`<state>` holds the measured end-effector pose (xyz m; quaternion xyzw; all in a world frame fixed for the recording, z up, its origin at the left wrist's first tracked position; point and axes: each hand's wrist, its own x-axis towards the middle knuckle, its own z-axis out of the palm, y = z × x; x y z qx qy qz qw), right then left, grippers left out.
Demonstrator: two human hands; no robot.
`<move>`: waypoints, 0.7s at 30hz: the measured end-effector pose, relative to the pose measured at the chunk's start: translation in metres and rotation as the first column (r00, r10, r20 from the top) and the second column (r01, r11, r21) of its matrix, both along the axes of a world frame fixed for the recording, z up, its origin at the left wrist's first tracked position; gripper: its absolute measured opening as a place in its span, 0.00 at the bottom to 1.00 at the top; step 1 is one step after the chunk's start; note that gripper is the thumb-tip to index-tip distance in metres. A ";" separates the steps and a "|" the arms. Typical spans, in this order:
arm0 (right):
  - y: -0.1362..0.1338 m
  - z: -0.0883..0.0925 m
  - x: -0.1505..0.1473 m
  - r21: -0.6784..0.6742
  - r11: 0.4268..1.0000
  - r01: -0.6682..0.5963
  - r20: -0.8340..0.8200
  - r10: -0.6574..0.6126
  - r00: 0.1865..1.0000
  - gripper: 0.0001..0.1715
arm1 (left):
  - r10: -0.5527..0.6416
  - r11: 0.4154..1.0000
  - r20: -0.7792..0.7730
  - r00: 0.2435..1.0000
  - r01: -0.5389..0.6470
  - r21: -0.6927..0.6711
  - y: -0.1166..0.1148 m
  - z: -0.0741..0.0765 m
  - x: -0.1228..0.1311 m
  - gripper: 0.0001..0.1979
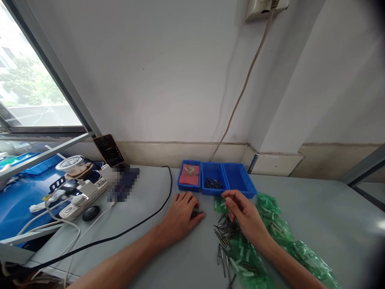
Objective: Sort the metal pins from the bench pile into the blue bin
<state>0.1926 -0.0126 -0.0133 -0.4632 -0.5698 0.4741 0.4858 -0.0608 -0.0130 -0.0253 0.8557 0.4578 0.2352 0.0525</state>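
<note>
My left hand (182, 214) rests on the grey table, its fingers curved over several small dark metal pieces (196, 214) that show beside the thumb. My right hand (242, 212) is closed in a pinch just in front of the blue trays; what its fingertips hold is too small to name. Beneath and left of it lies a loose pile of metal pins (224, 237). Green plastic bags (248, 261) lie around the right wrist. The middle blue tray (212, 168) has dark pins in it, the left one (189, 187) a red label and small pale pieces, and the right one (239, 176) nothing visible.
A black cable (135, 224) crosses the table left of my left arm. Further left are a power strip (90, 198), a black mouse (91, 213), a propped phone (108, 150) and white cables. More green bags (313, 261) lie at the right. The wall (180, 80) rises behind.
</note>
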 end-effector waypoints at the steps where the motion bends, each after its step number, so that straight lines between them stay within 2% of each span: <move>1: 0.000 0.000 0.000 0.007 1.000 0.005 0.005 -0.005 1.000 0.26 | 0.003 1.000 0.008 1.000 -0.003 -0.012 0.000 0.000 0.000 0.12; 13: -0.004 0.003 0.002 0.044 0.999 0.012 0.132 -0.018 0.991 0.19 | -0.078 0.987 0.107 0.991 0.092 -0.130 0.004 -0.003 -0.001 0.09; 21: -0.003 0.000 -0.001 -0.031 0.999 -0.021 -0.024 0.021 0.999 0.27 | -0.119 0.983 0.116 0.986 0.134 -0.126 0.006 -0.004 -0.002 0.08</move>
